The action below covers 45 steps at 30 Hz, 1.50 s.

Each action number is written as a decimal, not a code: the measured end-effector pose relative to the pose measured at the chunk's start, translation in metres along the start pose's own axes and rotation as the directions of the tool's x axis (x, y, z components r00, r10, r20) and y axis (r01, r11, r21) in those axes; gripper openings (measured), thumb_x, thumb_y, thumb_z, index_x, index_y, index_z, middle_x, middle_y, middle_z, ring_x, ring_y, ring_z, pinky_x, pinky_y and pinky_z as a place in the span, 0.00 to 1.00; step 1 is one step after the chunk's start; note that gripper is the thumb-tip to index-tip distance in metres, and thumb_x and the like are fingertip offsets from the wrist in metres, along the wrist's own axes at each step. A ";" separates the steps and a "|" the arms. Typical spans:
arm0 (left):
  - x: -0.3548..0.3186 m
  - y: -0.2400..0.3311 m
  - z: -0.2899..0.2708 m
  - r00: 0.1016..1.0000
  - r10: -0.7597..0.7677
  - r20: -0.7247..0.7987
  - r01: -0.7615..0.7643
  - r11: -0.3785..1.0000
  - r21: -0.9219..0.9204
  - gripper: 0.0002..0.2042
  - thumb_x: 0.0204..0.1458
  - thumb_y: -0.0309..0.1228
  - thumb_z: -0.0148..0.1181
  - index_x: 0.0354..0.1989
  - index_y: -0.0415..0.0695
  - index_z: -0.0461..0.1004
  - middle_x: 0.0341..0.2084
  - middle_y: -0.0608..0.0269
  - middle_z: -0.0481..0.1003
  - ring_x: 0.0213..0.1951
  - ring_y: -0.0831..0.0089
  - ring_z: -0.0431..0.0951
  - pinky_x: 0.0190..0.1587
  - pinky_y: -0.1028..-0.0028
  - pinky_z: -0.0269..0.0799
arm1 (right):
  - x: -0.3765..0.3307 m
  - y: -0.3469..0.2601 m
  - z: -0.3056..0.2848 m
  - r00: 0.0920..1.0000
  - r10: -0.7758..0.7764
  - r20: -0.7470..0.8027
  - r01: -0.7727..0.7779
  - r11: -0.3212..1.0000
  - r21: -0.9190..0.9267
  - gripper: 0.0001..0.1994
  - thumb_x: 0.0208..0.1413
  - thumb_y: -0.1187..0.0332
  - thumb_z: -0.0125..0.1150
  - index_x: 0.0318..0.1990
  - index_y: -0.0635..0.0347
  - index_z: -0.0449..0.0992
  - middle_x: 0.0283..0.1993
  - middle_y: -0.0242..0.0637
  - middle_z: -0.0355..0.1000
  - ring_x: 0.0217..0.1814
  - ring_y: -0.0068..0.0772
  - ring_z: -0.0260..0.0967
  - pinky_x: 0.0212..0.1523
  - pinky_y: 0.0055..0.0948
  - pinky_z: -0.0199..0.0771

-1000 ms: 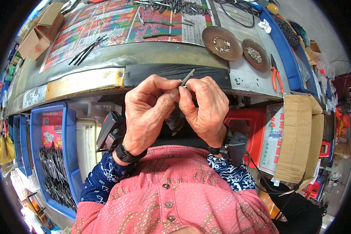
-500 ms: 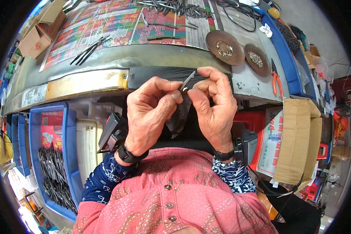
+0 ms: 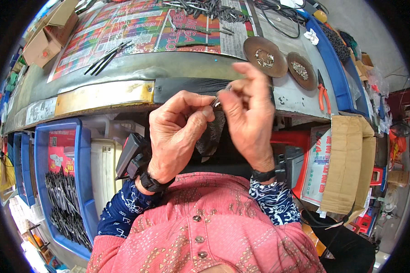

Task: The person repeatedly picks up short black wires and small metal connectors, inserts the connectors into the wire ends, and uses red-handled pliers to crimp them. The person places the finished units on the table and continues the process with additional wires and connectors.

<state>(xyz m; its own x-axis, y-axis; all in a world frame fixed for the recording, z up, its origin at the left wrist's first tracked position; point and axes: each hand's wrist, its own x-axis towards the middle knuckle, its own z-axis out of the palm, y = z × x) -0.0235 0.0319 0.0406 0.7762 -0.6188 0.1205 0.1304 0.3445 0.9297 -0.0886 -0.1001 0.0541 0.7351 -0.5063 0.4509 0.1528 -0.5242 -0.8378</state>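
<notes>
Head view is showing the left hand (image 3: 175,132) pinching a thin dark stick (image 3: 215,102) between thumb and forefinger, just over the table's near edge (image 3: 180,86). Beside it, the right hand (image 3: 248,118) is hovering close by with bent fingers; it is blurring, so I cannot tell whether its fingertips are gripping the stick or a small pale bit (image 3: 217,104) at its side. For clean work, the left pinch should be staying firm and near the joining spot, with the right fingers pressing lightly, since so small a bit could be slipping. Resting both wrists would be helping steadiness. Two brown bowls, one larger (image 3: 279,52) and one smaller (image 3: 308,68), are holding small silvery pieces, and orange-handled pliers (image 3: 322,93) are lying to their right.
</notes>
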 end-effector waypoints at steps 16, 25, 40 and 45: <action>-0.001 -0.002 -0.002 0.999 0.033 0.028 -0.030 0.997 -0.077 0.07 0.56 0.18 0.56 0.42 0.36 0.76 0.26 0.73 0.74 0.25 0.91 0.66 0.26 0.87 0.61 | -0.013 0.002 0.004 1.000 -0.021 0.011 0.020 0.995 0.100 0.11 0.53 0.70 0.69 0.32 0.64 0.71 0.25 0.34 0.67 0.22 0.22 0.62 0.24 0.24 0.65; 0.000 -0.006 0.002 0.996 0.083 0.011 -0.082 0.991 -0.102 0.05 0.57 0.18 0.56 0.40 0.35 0.75 0.27 0.70 0.76 0.24 0.89 0.66 0.25 0.86 0.61 | -0.008 0.012 0.017 0.952 -0.301 -0.052 0.291 0.945 -0.148 0.10 0.55 0.72 0.63 0.27 0.64 0.67 0.22 0.43 0.64 0.22 0.49 0.65 0.22 0.39 0.64; -0.002 -0.006 0.011 0.996 0.093 0.000 -0.093 0.995 -0.025 0.04 0.57 0.18 0.55 0.39 0.36 0.75 0.26 0.73 0.74 0.25 0.90 0.66 0.25 0.86 0.62 | -0.008 0.010 0.016 0.953 -0.283 -0.110 0.265 0.952 -0.154 0.10 0.56 0.73 0.61 0.26 0.63 0.66 0.22 0.45 0.63 0.22 0.51 0.65 0.22 0.39 0.64; 0.002 -0.002 0.005 0.987 0.153 0.047 -0.160 0.966 0.203 0.05 0.55 0.16 0.56 0.38 0.36 0.75 0.28 0.69 0.75 0.25 0.88 0.68 0.26 0.85 0.64 | -0.004 0.014 0.001 0.959 -0.266 -0.102 0.255 0.960 -0.114 0.13 0.56 0.70 0.64 0.25 0.64 0.67 0.21 0.44 0.63 0.21 0.48 0.63 0.22 0.37 0.63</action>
<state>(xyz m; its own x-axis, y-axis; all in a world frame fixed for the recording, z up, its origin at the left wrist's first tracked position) -0.0251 0.0263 0.0412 0.7573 -0.5911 0.2777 -0.1231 0.2885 0.9495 -0.0886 -0.1043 0.0397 0.5968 -0.4152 0.6866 0.2585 -0.7106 -0.6544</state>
